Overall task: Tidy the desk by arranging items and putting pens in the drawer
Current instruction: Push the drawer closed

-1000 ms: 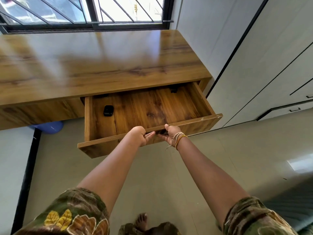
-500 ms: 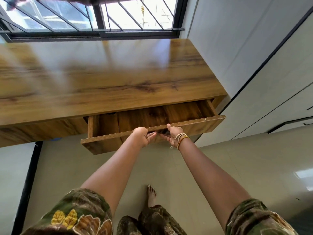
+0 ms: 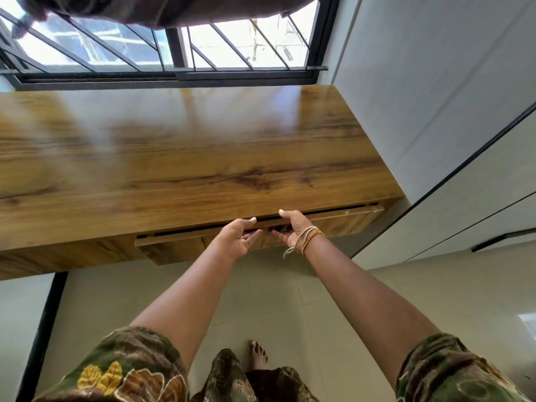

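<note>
The wooden drawer [image 3: 179, 242] under the desk top [image 3: 188, 158] is almost fully pushed in, with only a thin dark gap showing along its top edge. My left hand [image 3: 236, 236] and my right hand [image 3: 293, 229] both hold the drawer front near its middle, thumbs over the top edge and fingers underneath. Thread bands circle my right wrist. The inside of the drawer is hidden. No pens are visible on the desk.
A barred window [image 3: 174, 53] runs behind the desk. White cabinet panels [image 3: 464, 126] stand along the right side. The pale tiled floor [image 3: 261, 300] lies below, with my bare foot [image 3: 258, 355] on it.
The drawer has slid from wide open to nearly closed, pushed in by both hands. The small black object inside it is no longer visible. The camera has tilted up toward the window.
</note>
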A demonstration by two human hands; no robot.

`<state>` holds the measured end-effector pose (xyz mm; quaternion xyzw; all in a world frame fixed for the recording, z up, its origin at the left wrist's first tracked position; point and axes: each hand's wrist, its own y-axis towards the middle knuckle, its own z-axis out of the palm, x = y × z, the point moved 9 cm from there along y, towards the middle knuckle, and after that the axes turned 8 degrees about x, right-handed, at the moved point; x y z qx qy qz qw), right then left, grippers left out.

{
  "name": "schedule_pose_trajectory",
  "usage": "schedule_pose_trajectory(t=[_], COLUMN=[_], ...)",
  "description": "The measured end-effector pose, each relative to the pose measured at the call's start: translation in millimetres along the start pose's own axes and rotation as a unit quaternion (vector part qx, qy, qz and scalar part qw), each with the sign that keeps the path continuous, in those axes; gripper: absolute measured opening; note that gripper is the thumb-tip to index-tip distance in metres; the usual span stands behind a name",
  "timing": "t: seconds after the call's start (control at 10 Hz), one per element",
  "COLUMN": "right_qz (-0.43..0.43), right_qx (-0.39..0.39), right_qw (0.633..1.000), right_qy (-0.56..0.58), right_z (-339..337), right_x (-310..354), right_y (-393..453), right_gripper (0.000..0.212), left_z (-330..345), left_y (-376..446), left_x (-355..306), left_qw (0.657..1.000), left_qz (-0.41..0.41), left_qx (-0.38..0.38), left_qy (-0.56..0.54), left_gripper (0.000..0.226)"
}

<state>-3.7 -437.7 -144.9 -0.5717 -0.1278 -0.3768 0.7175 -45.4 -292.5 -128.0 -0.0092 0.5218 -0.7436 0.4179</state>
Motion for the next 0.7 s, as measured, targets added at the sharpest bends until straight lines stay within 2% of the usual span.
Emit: schedule_pose_trajectory(t=[0.1,0.2,0.3,0.5,0.6,0.7], right_qz=[0.001,0.010,0.024,0.017,0.025,0.002], right_qx=[0.002,0.000,0.006,0.004,-0.026,-0.093], right_qw=[1.000,1.000,1.000,1.000,0.991,0.940], right_qy=[0.008,0.012,0.015,0.010,-0.133,-0.329], right_z=[5,9,13,12,10,5], right_x=[6,16,19,23,22,35], right_y=[5,9,10,8,6,-7], right_gripper=[0.036,0.015,0.008,0.006,0.039,0.050], left_z=[2,5,4,-1,-4,-3], left_y=[5,15,21,23,16,5], left_x=[-9,-17,-17,-17,-17,-34], left_qw=[1.000,0.999,0.999,0.999,0.972,0.889], left_qz=[0.017,0.026,0.022,0.034,-0.009,-0.003], left_qx=[-0.009,-0.022,-0.028,-0.016,-0.033,-0.078], left_qy=[-0.012,-0.017,-0.023,0.023,0.234,0.452], left_gripper=[0.020,0.020,0.025,0.040,0.048,0.056])
